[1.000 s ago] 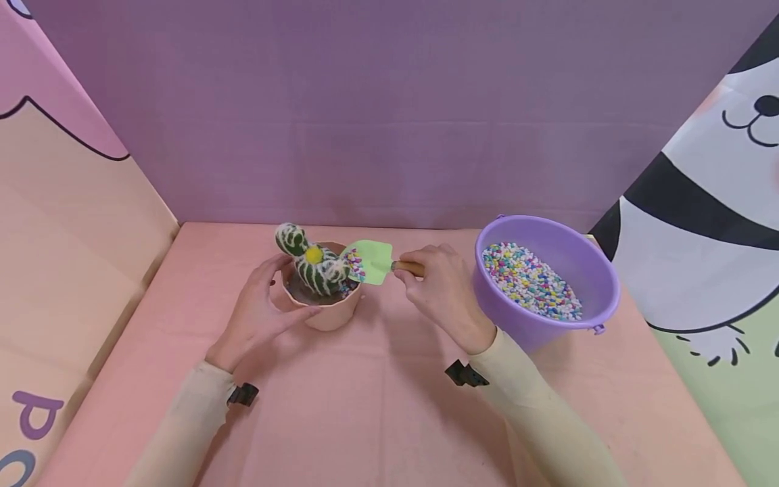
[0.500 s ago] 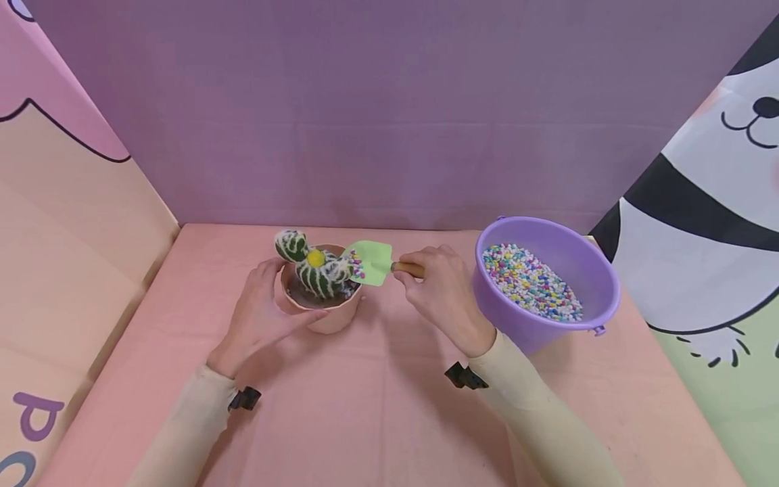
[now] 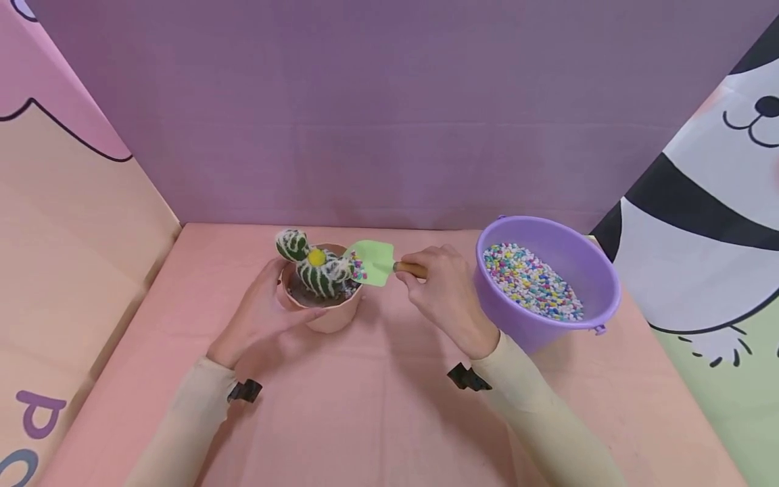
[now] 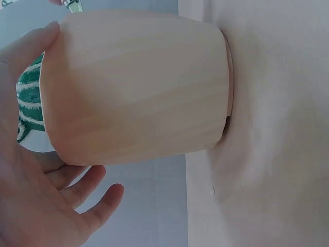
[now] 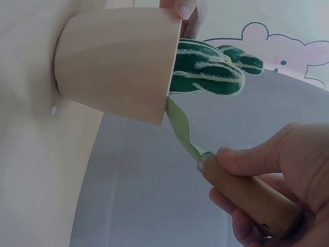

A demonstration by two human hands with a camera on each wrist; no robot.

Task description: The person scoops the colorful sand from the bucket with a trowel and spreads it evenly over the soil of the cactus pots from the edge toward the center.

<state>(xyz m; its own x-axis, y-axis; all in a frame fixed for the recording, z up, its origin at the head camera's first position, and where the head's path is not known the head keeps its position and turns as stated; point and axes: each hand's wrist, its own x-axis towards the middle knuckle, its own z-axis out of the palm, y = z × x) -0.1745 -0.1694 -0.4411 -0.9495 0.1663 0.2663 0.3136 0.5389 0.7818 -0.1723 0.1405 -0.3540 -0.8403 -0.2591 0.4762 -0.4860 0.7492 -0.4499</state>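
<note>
A green cactus with white fuzzy stripes and a yellow flower (image 3: 317,257) stands in a peach pot (image 3: 331,318) left of centre. My left hand (image 3: 252,314) holds the pot's rim, thumb at the front and fingers around the left side; the left wrist view shows the pot (image 4: 139,87) between thumb and fingers. My right hand (image 3: 447,291) grips the wooden handle (image 5: 247,193) of a green trowel (image 3: 377,262). The blade's tip is at the pot's right rim, with several coloured pellets (image 3: 357,266) on it beside the cactus.
A purple bucket (image 3: 517,331) partly filled with multicoloured pellets (image 3: 535,284) stands to the right of my right hand. Behind the pink tabletop (image 3: 341,419) rises a purple backdrop (image 3: 389,122). A small pale pellet (image 5: 53,109) lies beside the pot's base.
Fewer pellets lie on the trowel blade than one second ago. The cactus and pot have shifted very slightly, and my left thumb sits a little further right along the rim.
</note>
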